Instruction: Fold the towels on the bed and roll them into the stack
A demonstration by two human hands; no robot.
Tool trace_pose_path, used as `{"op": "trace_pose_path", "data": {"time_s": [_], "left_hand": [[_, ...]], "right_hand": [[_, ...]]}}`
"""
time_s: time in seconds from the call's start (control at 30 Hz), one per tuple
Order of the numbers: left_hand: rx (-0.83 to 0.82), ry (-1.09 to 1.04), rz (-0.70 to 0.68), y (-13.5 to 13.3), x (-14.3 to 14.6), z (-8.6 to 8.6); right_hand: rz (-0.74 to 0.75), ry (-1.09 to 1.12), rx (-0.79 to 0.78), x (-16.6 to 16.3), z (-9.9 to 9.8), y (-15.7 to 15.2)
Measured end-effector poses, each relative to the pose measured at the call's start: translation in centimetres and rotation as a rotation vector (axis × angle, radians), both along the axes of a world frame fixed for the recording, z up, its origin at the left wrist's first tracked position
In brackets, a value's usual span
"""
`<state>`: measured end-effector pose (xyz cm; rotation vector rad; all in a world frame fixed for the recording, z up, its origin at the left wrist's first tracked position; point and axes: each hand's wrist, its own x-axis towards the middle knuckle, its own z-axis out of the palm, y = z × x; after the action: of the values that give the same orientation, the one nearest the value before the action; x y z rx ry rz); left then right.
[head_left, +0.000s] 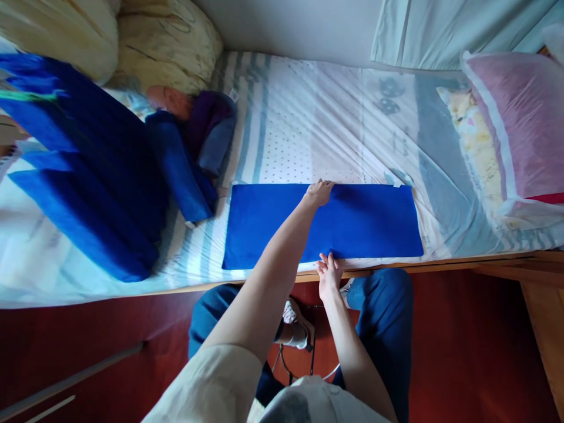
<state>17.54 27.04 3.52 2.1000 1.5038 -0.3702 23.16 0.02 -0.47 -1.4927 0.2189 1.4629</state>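
Note:
A blue towel (pixel 365 220) lies folded into a long flat rectangle near the front edge of the bed (pixel 317 123). My left hand (pixel 319 192) reaches across it and presses on its far edge, fingers curled down onto the cloth. My right hand (pixel 328 274) rests at the towel's near edge by the bed frame, fingers together and touching the cloth.
A stack of folded blue towels (pixel 83 170) sits at the left, with rolled blue and purple cloths (pixel 194 153) beside it. Yellow pillows (pixel 163 41) lie at the back left, a pink pillow (pixel 524 123) at the right. My legs and the red floor (pixel 467 346) are below.

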Motion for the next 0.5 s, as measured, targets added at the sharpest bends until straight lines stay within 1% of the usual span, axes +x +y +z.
{"op": "trace_pose_path", "data": {"time_s": [0.13,0.2,0.33,0.43,0.5], "left_hand": [[0.061,-0.005,0.026,0.5,1.1,0.0],[0.067,0.013,0.029,0.7,1.5,0.1],[0.088,0.013,0.038,1.1,1.7,0.5],[0.116,-0.012,0.071,1.1,1.4,1.4],[0.125,-0.015,0.096,0.9,1.1,2.4]], "right_hand": [[-0.007,0.004,0.009,0.0,-0.5,-0.2],[-0.009,0.003,0.019,-0.1,-0.7,-0.5],[-0.030,0.003,0.025,0.0,-0.7,-1.1],[-0.011,-0.021,0.036,0.5,-0.4,-1.6],[-0.015,-0.036,0.029,0.8,-0.2,-2.1]]}}
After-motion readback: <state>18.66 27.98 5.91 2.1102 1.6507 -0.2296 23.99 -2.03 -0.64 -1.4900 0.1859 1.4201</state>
